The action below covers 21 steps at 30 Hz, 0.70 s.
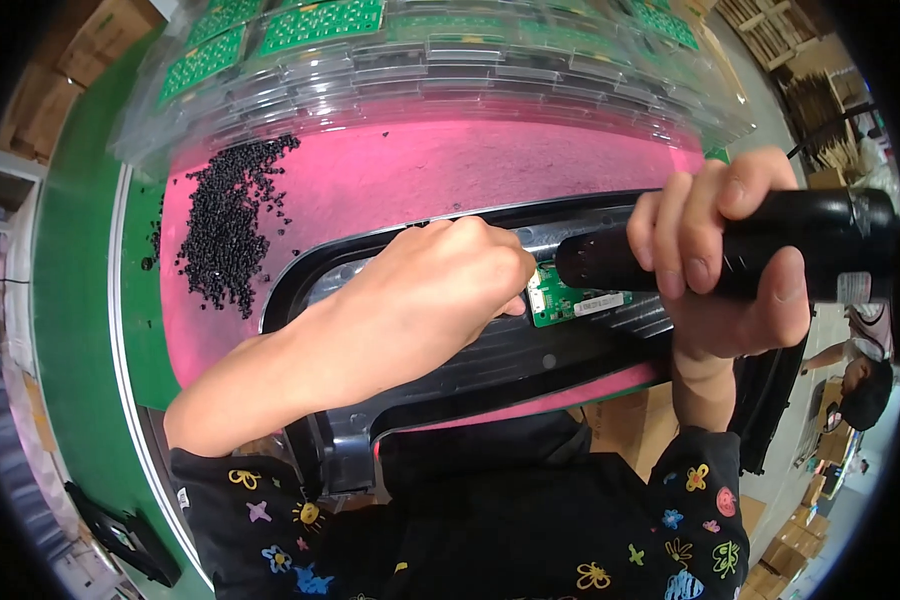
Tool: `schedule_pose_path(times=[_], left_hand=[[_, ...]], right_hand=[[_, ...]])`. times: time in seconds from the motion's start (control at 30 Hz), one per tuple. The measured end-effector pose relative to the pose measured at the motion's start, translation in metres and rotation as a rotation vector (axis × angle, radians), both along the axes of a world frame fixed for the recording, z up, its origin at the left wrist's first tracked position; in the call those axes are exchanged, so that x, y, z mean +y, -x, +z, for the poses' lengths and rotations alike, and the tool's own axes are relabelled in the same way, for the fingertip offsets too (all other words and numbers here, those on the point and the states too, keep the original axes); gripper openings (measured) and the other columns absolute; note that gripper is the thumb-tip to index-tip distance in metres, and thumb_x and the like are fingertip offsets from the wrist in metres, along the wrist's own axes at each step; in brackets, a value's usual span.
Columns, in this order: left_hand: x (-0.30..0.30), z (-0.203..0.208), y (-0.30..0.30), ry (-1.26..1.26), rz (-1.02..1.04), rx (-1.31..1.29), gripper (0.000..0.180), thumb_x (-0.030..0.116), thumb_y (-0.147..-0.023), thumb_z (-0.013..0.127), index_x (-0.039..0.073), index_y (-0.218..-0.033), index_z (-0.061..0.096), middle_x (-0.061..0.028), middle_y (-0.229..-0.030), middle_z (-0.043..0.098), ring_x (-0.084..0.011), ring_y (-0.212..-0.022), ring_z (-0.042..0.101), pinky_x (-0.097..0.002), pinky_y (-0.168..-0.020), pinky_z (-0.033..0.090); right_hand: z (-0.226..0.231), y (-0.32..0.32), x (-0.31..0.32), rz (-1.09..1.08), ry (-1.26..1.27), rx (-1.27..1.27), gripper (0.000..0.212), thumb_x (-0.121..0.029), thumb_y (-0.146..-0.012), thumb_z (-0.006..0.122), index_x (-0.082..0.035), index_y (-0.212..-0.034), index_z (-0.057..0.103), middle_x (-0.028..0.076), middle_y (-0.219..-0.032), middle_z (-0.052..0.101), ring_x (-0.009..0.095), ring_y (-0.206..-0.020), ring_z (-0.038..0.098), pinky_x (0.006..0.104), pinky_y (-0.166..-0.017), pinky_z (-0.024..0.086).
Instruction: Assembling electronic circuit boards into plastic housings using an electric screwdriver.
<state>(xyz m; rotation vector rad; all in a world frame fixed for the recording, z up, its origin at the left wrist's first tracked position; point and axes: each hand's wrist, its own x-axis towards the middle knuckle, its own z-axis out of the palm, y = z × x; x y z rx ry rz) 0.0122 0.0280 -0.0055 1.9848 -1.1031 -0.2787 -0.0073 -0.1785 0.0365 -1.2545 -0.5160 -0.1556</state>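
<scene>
My right hand (715, 250) is wrapped round a black electric screwdriver (820, 240), its narrower end pointing left over a small green circuit board (548, 306). The board lies in a long black plastic housing (450, 365), and a pale label strip shows on it. Right beside the board, my left hand (460, 270) is closed with its knuckles up, the fingertips curled under. Whatever those fingers hold, if anything, is hidden. The tool's tip is hard to make out against the board and housing.
A heap of small black screws (225, 225) is spread on the pink mat (410, 165) at the left. Stacked clear plastic trays (440, 75) with green circuit boards stand along the back. Another person (860, 375) is at the far right, near cardboard boxes (795, 545).
</scene>
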Motion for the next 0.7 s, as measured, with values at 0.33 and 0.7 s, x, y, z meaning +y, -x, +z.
schedule_pose_path(times=[0.33, 0.7], left_hand=[[0.002, 0.011, 0.002, -0.119, 0.199, -0.136, 0.011, 0.0, -0.082, 0.059, -0.006, -0.091, 0.058, -0.0204, -0.081, 0.061, -0.042, -0.078, 0.06, -0.048, -0.067, 0.048], [0.0, 0.009, -0.001, -0.123, 0.111, -0.048, 0.012, 0.007, -0.083, 0.066, -0.003, -0.087, 0.06, -0.0194, -0.078, 0.062, -0.0405, -0.077, 0.061, -0.0458, -0.066, 0.048]], right_hand=[[0.013, -0.027, 0.019, 0.207, 0.243, 0.059, 0.044, -0.04, -0.08, 0.069, -0.005, -0.09, 0.045, 0.0, -0.056, 0.044, 0.009, -0.043, 0.04, 0.0229, -0.043, 0.035], [0.012, -0.001, 0.002, 0.089, -0.178, -0.038, 0.035, -0.04, -0.087, 0.058, -0.009, -0.097, 0.046, -0.005, -0.062, 0.049, 0.007, -0.048, 0.047, 0.0236, -0.052, 0.04]])
